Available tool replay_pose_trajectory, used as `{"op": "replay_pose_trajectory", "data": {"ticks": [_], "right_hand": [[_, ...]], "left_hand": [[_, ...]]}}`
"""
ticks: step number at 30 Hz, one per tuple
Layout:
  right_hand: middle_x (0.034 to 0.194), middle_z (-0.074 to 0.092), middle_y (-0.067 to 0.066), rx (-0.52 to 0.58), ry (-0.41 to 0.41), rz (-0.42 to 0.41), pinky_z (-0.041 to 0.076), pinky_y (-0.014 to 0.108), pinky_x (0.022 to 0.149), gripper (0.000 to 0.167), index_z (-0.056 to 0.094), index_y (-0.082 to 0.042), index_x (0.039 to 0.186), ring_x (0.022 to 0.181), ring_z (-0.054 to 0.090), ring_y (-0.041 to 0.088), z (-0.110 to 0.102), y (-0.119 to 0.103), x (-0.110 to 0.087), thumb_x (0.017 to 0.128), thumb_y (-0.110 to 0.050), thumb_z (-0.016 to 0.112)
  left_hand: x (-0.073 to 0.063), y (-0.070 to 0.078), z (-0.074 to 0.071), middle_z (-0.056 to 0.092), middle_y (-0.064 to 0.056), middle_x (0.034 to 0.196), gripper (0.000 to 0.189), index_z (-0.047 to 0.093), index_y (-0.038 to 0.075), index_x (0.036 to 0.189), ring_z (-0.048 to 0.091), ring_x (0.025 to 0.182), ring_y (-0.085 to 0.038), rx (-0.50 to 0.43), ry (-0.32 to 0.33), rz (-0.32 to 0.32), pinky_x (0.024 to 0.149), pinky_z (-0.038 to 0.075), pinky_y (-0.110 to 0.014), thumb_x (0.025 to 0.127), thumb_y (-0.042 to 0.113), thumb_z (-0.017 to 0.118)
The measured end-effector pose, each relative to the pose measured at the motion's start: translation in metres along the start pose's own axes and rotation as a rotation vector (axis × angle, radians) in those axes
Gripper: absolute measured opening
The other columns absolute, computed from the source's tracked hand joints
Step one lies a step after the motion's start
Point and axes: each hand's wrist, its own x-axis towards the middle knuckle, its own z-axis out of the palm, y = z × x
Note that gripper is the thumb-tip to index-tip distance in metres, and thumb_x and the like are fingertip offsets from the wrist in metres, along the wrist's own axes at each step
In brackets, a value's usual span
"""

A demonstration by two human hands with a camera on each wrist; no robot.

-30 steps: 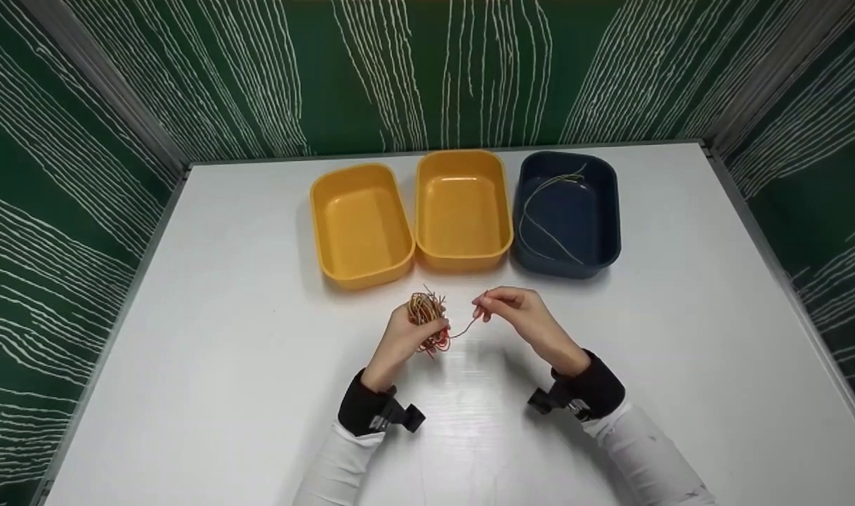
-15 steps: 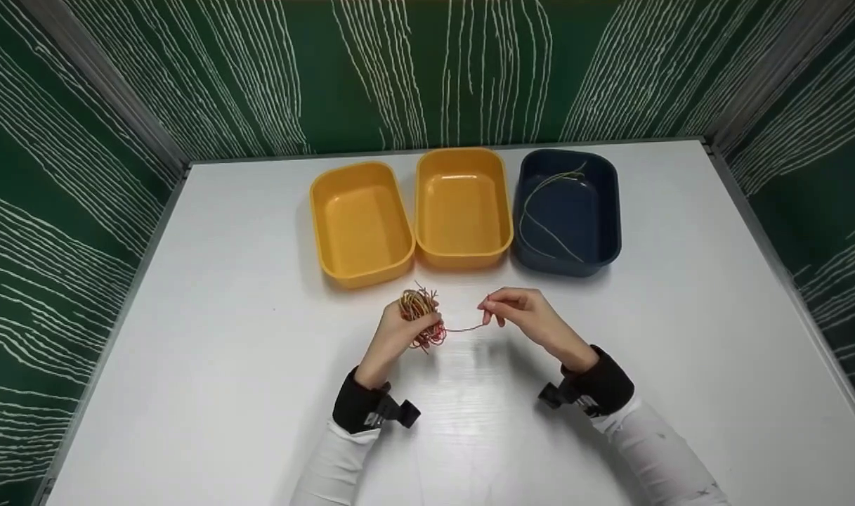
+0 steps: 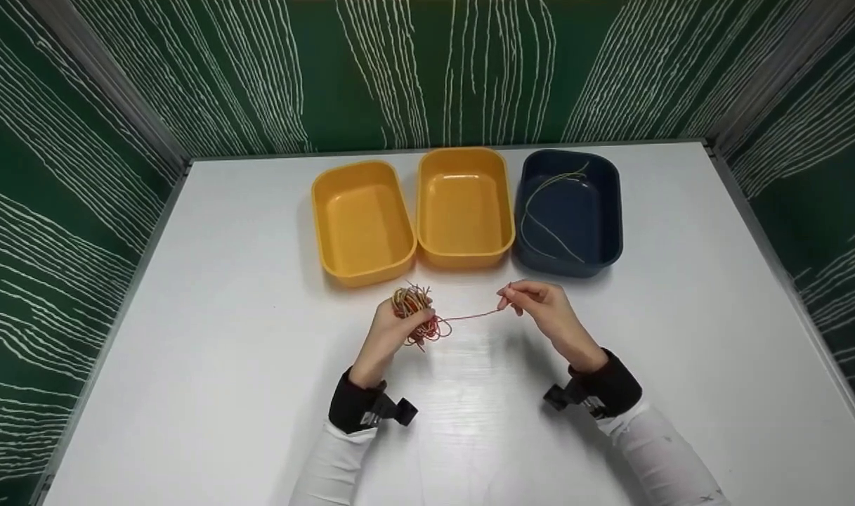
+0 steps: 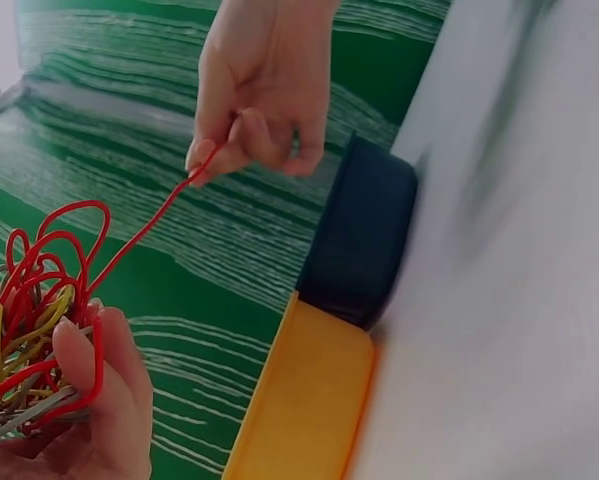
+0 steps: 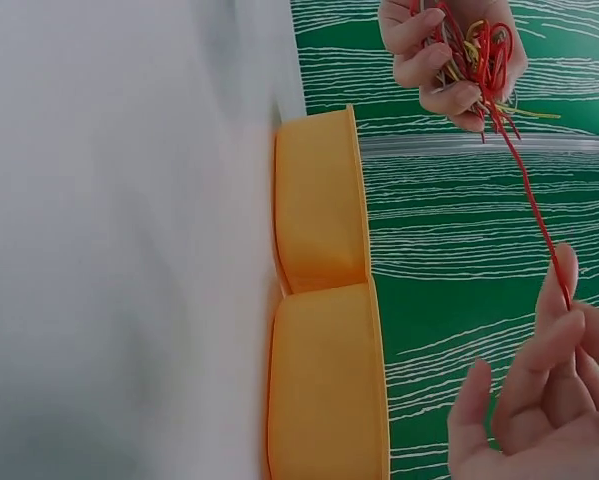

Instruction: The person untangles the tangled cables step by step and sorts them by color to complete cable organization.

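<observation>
In the head view my left hand (image 3: 388, 330) grips a tangled bundle of wires (image 3: 411, 302), red, yellow and grey, above the table in front of the yellow bins. Loops and loose ends stick out past the fingers, as the left wrist view shows. My right hand (image 3: 550, 309) pinches one red wire (image 3: 473, 315) between thumb and fingertips. That wire runs nearly straight from the bundle to the right hand, clearest in the right wrist view, where the red wire (image 5: 534, 205) slants down to the pinching fingers. Part of the bundle is hidden by the left hand.
Two yellow bins (image 3: 362, 277) (image 3: 466, 260) and a dark blue bin (image 3: 568, 267) stand in a row behind the hands. Thin yellowish wires (image 3: 527, 204) lie in the blue bin. Green walls with white lines surround the white table (image 3: 209, 337).
Both hands have drawn apart, the left one leftward and the right one rightward. More of the red wire now stretches between them, and red loops bulge from the bundle.
</observation>
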Motion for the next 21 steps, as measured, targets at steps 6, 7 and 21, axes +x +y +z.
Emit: {"op": "replay_pose_trajectory", "data": {"ticks": [6,7,21], "right_hand": [[0.070,0.064,0.001,0.016,0.113,0.004,0.039,0.019,0.060,0.022,0.061,0.012,0.094,0.064,0.051,0.009,0.000,-0.001,0.001,0.086,-0.007,0.056],[0.070,0.064,0.000,0.024,0.128,0.006,0.039,0.019,0.060,0.022,0.060,0.013,0.094,0.064,0.051,0.009,-0.001,-0.001,0.001,0.086,-0.007,0.056],[0.068,0.065,-0.003,0.023,0.325,-0.051,0.036,0.018,0.055,0.025,0.060,0.013,0.095,0.060,0.048,0.008,-0.020,-0.001,-0.001,0.085,-0.010,0.059]], "left_hand": [[0.001,0.002,0.000,0.060,-0.004,0.077,0.025,0.057,-0.010,0.096,0.056,0.061,-0.011,-0.037,0.001,0.004,0.052,0.045,-0.022,0.075,0.001,0.062],[0.001,0.002,-0.001,0.061,-0.004,0.077,0.024,0.057,-0.009,0.096,0.056,0.062,-0.011,-0.041,0.010,0.002,0.052,0.045,-0.021,0.075,0.001,0.062],[-0.001,0.008,-0.012,0.061,-0.005,0.074,0.016,0.060,-0.007,0.090,0.056,0.060,-0.012,-0.091,0.082,0.023,0.047,0.044,-0.021,0.076,0.000,0.060]]}}
